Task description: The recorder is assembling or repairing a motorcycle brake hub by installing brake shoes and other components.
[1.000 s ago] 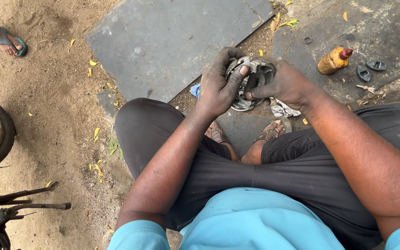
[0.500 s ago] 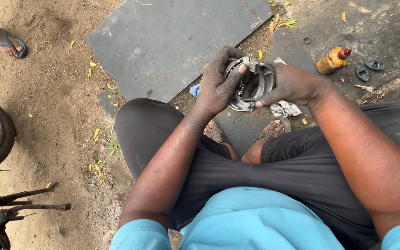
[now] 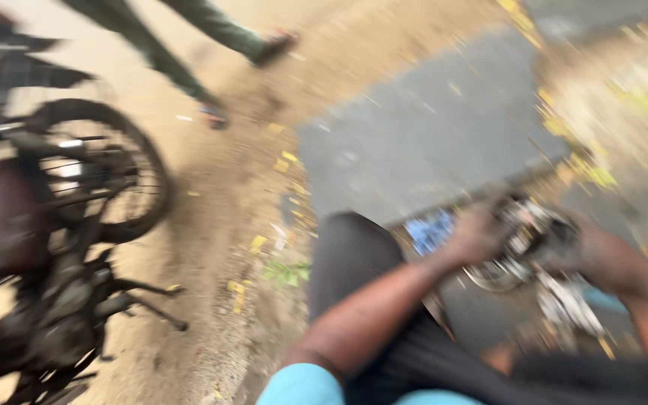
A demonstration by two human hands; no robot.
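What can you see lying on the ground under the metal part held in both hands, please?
Beneath the round metal part, gripped by the left hand and right hand, lie a blurred blue scrap and a pale rag. The hands and heavy blur hide anything else.

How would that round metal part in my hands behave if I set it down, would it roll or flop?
The metal part looks like a stiff ring held between the left hand and right hand, so it probably won't flop. Being round, it might roll if stood on edge. It seems fairly heavy for its size, though blur hides details.
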